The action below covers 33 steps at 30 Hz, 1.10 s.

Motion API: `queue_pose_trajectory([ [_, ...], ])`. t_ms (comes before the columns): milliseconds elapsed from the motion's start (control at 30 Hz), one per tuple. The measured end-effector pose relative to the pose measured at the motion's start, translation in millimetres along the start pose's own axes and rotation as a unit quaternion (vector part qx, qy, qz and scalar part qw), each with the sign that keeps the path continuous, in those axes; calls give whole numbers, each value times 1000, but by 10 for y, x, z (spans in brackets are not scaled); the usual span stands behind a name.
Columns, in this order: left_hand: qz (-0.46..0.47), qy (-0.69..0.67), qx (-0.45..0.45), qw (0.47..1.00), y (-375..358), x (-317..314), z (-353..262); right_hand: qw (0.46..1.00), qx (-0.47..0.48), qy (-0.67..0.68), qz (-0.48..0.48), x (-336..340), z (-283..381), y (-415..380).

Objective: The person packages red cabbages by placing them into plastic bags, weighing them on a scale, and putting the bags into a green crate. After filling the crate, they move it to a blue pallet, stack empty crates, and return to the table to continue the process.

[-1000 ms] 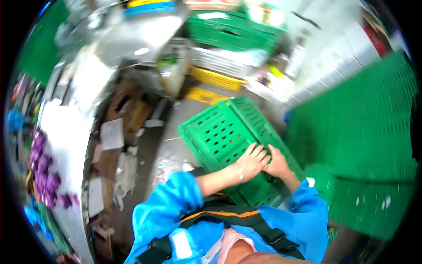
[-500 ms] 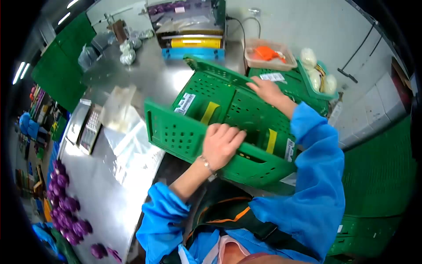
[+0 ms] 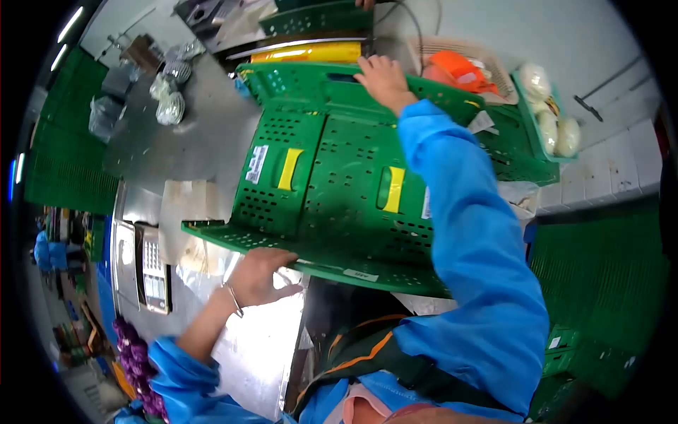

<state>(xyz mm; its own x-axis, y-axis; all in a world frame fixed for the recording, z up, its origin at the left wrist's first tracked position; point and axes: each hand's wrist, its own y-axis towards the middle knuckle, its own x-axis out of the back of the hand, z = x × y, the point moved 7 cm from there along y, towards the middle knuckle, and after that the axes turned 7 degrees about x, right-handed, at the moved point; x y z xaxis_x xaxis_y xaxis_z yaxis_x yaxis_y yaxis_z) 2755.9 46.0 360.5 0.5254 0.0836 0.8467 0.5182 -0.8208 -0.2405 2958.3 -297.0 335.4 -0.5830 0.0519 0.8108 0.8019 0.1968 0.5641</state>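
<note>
A green perforated folding crate (image 3: pixel 353 184) sits in front of me, with its near and far long walls raised and its inside facing me. Yellow tabs and white labels show on its floor panels. My right hand (image 3: pixel 385 81) hooks its fingers over the top edge of the far wall, beside the handle slot. Along the near wall's edge, toward its left end, lies my left hand (image 3: pixel 261 275). Its fingers touch the rim, and the thumb stands apart. My right sleeve hides the crate's right end.
A metal table (image 3: pixel 198 141) holds bagged produce (image 3: pixel 169 106), a keypad scale (image 3: pixel 153 272) and plastic sheets. Purple vegetables (image 3: pixel 138 364) lie lower left. At the right, a tray with an orange item (image 3: pixel 459 71) and a basket of pale wrapped produce (image 3: pixel 547 113) stand by the wall.
The crate's long walls have spread apart and its floor shows more widely. Both hands have moved left in the view, the right one also upward. My left hand has loosened from the near wall.
</note>
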Motion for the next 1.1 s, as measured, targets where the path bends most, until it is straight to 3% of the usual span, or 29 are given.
queue_pose_trajectory([
  [67,223,-51,154,961,433,134,282,981,120,66,-137,353,250,-17],
  [100,241,-15,175,955,711,218,397,973,173,94,-119,384,411,-90],
  [167,197,152,93,964,1182,133,523,948,276,148,-61,490,834,-523],
  [200,170,294,-70,938,1338,-161,636,916,303,223,140,240,1075,-893],
  [233,134,424,-233,865,1453,-496,811,881,327,241,241,76,1276,-1348],
  [300,245,427,-317,811,1544,-921,949,853,379,279,228,-77,1409,-2144],
  [400,234,425,-399,778,1481,-1224,1162,879,296,292,235,-109,1510,-2320],
  [433,277,438,-367,773,1471,-1217,1141,883,301,280,226,-47,1544,-2209],
  [533,346,446,-254,785,1551,-1228,1048,842,223,298,390,-147,1658,-1993],
  [633,371,456,-188,787,1459,-793,1047,877,223,322,278,415,1416,-1868],
  [667,322,427,-232,812,1332,-420,944,886,230,349,200,707,1210,-1925],
  [700,112,343,-229,904,1175,-76,1220,897,221,350,158,1142,968,-1944],
  [733,142,346,-152,915,1067,381,1101,926,191,249,208,1565,686,-1998],
  [767,132,442,-13,887,920,656,1461,914,105,173,353,1836,471,-2108],
  [800,19,475,-37,879,719,1032,1662,916,60,100,385,2175,245,-2294],
  [833,-91,504,-57,857,458,1292,1802,902,-50,47,426,2428,51,-2352],
  [867,-146,537,23,831,286,1422,1860,875,-155,-5,458,2671,-159,-2403],
  [900,-199,566,108,792,84,1567,1900,887,-176,-36,425,2886,-245,-2341],
  [967,-123,478,297,817,-384,1503,1598,930,-112,24,350,3097,-134,-1993],
  [1000,-15,290,367,884,-539,1368,1158,938,-102,115,311,3079,-21,-1822],
  [1033,14,167,367,915,-888,1044,865,934,-83,211,277,3052,139,-1650],
  [1067,110,49,233,965,-1261,624,492,920,-18,255,296,2985,359,-1486],
  [1100,313,-13,284,906,-1396,487,-284,899,49,298,317,2958,558,-1320],
])
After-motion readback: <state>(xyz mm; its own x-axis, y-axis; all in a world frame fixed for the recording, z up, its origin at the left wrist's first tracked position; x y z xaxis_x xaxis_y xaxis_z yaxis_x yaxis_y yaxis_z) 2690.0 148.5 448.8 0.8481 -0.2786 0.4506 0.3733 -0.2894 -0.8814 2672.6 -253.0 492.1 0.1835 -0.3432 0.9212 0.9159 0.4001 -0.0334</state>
